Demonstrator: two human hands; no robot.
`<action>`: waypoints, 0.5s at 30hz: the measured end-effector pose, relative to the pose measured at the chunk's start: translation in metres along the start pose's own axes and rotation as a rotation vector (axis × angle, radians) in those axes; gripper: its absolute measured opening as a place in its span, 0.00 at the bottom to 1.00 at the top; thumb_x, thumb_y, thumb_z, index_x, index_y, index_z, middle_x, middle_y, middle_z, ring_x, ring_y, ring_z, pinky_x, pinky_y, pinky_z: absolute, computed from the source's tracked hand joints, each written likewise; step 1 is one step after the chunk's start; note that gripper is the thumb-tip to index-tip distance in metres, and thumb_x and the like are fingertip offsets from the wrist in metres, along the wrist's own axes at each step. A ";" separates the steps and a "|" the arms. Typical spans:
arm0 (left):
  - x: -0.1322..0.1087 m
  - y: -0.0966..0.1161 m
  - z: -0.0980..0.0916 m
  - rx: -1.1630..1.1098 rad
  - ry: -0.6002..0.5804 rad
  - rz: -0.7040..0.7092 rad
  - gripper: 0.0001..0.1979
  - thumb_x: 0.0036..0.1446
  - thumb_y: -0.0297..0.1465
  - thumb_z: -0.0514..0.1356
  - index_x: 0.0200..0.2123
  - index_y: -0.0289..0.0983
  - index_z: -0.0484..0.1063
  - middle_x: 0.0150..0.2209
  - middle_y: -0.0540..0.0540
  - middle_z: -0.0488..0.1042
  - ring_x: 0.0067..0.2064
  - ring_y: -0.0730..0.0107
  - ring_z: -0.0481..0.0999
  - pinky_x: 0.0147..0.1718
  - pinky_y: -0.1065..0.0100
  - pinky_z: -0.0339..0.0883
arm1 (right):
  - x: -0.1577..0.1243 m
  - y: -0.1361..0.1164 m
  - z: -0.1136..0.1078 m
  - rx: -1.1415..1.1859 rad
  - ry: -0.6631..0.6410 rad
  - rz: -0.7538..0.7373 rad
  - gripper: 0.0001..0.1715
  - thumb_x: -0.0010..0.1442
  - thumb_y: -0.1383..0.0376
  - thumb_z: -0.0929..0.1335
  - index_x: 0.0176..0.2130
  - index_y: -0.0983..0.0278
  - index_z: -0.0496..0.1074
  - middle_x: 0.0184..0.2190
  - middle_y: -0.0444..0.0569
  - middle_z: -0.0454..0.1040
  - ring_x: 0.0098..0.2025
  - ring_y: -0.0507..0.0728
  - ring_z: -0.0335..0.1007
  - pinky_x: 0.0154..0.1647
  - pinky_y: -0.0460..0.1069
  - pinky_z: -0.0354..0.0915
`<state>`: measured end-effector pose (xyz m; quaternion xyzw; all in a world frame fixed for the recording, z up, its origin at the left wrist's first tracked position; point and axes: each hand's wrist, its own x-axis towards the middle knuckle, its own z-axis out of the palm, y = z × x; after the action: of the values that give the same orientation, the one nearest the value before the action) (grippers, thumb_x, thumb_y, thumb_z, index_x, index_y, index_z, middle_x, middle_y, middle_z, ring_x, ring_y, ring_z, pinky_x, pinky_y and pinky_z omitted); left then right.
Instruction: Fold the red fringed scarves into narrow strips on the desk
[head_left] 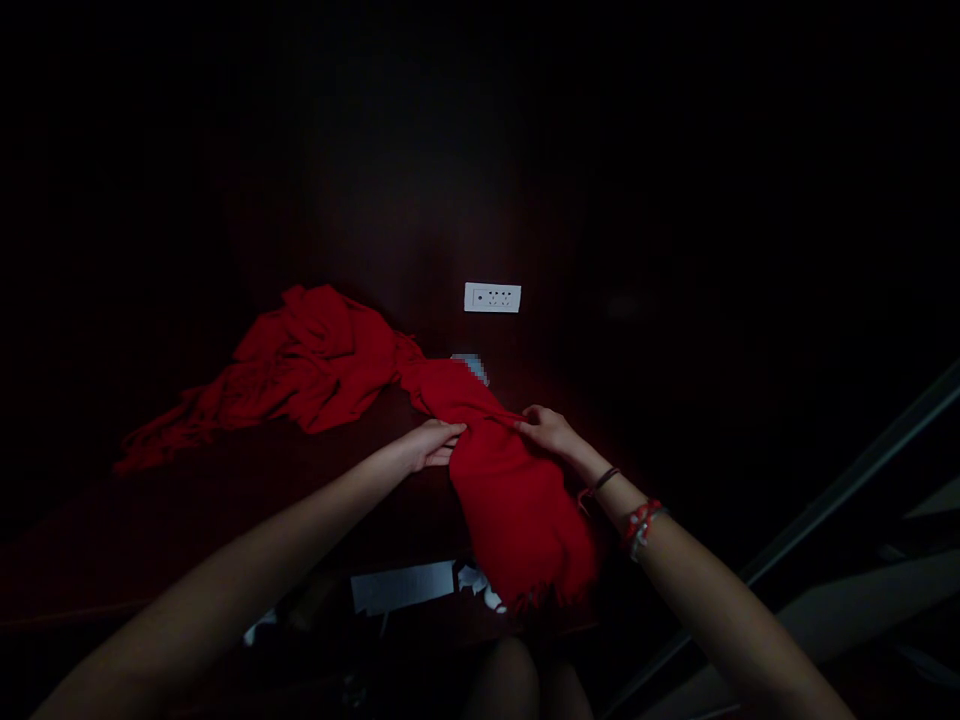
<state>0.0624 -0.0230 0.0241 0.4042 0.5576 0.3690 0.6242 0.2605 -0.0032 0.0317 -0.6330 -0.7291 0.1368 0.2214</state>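
A long red scarf (pixel 510 490) with fringed ends stretches across the dark surface. Its left part lies in a crumpled heap, and the fringe there trails off to the far left. The right part hangs flatter toward me, with its fringe near the front edge. My left hand (pixel 433 445) is closed on the scarf's left edge, thumb on top and fingers partly beneath. On the opposite edge my right hand (pixel 547 430) pinches the cloth between thumb and fingers. Bracelets circle my right wrist.
A white socket panel (pixel 492 298) is on the dark wall behind. A small pale blue item (pixel 471 367) lies behind the scarf. Below the front edge are a whitish flat strip (pixel 403 587) and crumpled white bits (pixel 472 578). A pale diagonal edge (pixel 862 475) runs at right.
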 end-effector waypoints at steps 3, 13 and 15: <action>0.019 0.007 0.007 -0.005 0.133 0.071 0.12 0.43 0.25 0.59 0.32 0.37 0.59 0.22 0.54 0.68 0.19 0.80 0.67 0.21 0.77 0.62 | 0.018 -0.011 0.009 0.014 0.050 -0.015 0.13 0.46 0.62 0.64 0.32 0.66 0.69 0.31 0.51 0.71 0.33 0.53 0.65 0.30 0.43 0.57; 0.014 -0.008 -0.021 0.093 0.226 0.124 0.11 0.41 0.25 0.58 0.31 0.39 0.59 0.20 0.54 0.65 0.17 0.80 0.65 0.19 0.75 0.61 | 0.034 0.012 0.017 0.256 0.046 0.123 0.12 0.47 0.65 0.62 0.19 0.68 0.68 0.16 0.46 0.67 0.20 0.49 0.60 0.20 0.43 0.53; 0.017 -0.005 -0.020 0.135 0.217 0.125 0.12 0.39 0.26 0.60 0.30 0.38 0.60 0.19 0.54 0.65 0.17 0.79 0.64 0.16 0.76 0.58 | 0.037 0.008 0.016 0.279 0.023 0.104 0.11 0.45 0.65 0.64 0.17 0.67 0.67 0.15 0.44 0.66 0.20 0.48 0.59 0.21 0.42 0.53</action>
<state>0.0444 -0.0076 0.0121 0.4370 0.6191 0.4102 0.5074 0.2559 0.0359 0.0193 -0.6344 -0.6667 0.2410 0.3082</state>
